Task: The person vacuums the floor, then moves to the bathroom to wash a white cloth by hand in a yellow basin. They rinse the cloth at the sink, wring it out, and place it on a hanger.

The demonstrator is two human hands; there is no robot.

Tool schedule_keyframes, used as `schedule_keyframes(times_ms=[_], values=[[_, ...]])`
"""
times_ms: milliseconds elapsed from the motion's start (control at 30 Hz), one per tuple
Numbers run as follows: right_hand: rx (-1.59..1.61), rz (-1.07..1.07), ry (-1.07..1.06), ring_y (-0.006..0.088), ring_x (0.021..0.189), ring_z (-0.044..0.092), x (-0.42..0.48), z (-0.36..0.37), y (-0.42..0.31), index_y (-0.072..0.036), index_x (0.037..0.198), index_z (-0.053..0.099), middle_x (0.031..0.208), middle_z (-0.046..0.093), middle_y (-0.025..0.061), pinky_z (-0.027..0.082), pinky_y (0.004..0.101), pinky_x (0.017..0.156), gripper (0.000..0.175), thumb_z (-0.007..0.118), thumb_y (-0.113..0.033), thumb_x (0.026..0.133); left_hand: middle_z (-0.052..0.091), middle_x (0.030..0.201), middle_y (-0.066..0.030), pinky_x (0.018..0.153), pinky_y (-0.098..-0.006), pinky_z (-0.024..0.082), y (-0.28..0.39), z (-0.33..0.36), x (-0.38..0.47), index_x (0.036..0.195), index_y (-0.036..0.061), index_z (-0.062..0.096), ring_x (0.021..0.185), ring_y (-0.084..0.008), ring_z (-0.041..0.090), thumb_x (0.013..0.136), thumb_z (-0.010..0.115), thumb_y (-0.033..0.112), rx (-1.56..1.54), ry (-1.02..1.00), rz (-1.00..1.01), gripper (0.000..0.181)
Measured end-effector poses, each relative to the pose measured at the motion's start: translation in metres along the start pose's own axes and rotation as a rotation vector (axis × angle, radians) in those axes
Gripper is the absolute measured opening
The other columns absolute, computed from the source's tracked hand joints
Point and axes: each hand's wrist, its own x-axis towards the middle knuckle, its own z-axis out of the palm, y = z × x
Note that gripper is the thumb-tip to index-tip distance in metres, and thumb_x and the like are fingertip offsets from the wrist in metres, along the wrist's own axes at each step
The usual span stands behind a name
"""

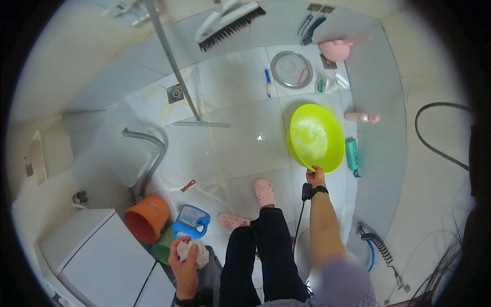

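Note:
My right hand [315, 176] grips the near rim of a yellow-green plastic basin [335, 132], which has white suds inside and looks tilted. At the lower left, my left hand [184, 264] is closed around a bunched off-white cloth [200, 253]. Just above that hand a blue plastic jug [191, 217] with a handle lies on the tiles. Green pump bottle [352, 153] and pale pink pump bottle [360, 117] lie to the right of the basin. Behind it are a white spray bottle [326, 85] and a round metal strainer [291, 70].
A squeegee [201, 124] stands on the tiled floor near a drain [175, 93]. A grey hose [155, 142], a red-handled scraper [188, 186], an orange bucket [147, 218] and a white cabinet [107, 261] are at left. A broom head [229, 27] hangs at the back.

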Motion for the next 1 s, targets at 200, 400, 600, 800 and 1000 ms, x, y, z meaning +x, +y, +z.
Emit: schedule_keyframes(times_ms=[200,400,600,800,1000], values=[[-0.407,-0.187,0.040,0.0149,0.060,0.055,-0.084,0.030,-0.024,-0.010,0.097,0.058,0.081,0.061,0.0020,0.043,0.0252,0.048,0.008,0.057,-0.007,0.089,0.060,0.103,-0.0041,0.084,-0.0266,0.048,0.038,-0.033,-0.042,0.110,0.0035,0.058,0.094,-0.0125,0.057,0.087,0.069,0.003,-0.114,0.028,0.090,0.026],[-0.726,-0.078,-0.502,0.0188,0.087,0.063,-0.256,0.104,-0.067,-0.006,0.109,0.060,0.099,0.065,0.0051,0.051,0.0287,0.072,0.022,0.061,-0.010,0.087,0.062,0.102,-0.0010,0.080,-0.0258,0.049,0.096,-0.100,-0.115,0.112,0.0053,0.061,0.091,-0.0088,0.058,0.087,0.071,0.004,-0.227,0.149,0.187,0.027],[-1.210,0.050,-0.950,0.0105,0.058,0.060,-0.491,0.239,-0.051,-0.006,0.108,0.059,0.085,0.065,0.0024,0.043,0.0204,0.044,0.023,0.059,-0.005,0.085,0.063,0.102,0.0008,0.080,-0.0232,0.048,0.153,-0.186,-0.240,0.113,0.0054,0.062,0.092,-0.0065,0.057,0.087,0.072,0.004,-0.417,0.293,0.480,0.027],[-1.487,0.072,-0.964,0.0087,0.043,0.052,-0.755,0.320,0.040,-0.005,0.093,0.061,0.070,0.063,0.0010,0.037,0.0181,0.034,0.010,0.058,-0.008,0.084,0.063,0.102,-0.0003,0.080,-0.0237,0.049,0.153,-0.284,-0.336,0.111,0.0059,0.062,0.092,-0.0069,0.058,0.087,0.071,0.003,-0.740,0.497,0.519,0.026],[-1.858,0.123,-1.023,0.0053,0.035,0.039,-0.956,0.362,0.182,-0.005,0.088,0.059,0.064,0.059,0.0010,0.031,0.0146,0.029,0.008,0.057,-0.012,0.086,0.059,0.102,0.0012,0.081,-0.0223,0.046,0.125,-0.392,-0.395,0.115,0.0067,0.058,0.091,-0.0073,0.055,0.093,0.063,0.003,-1.080,0.714,0.573,0.024]])
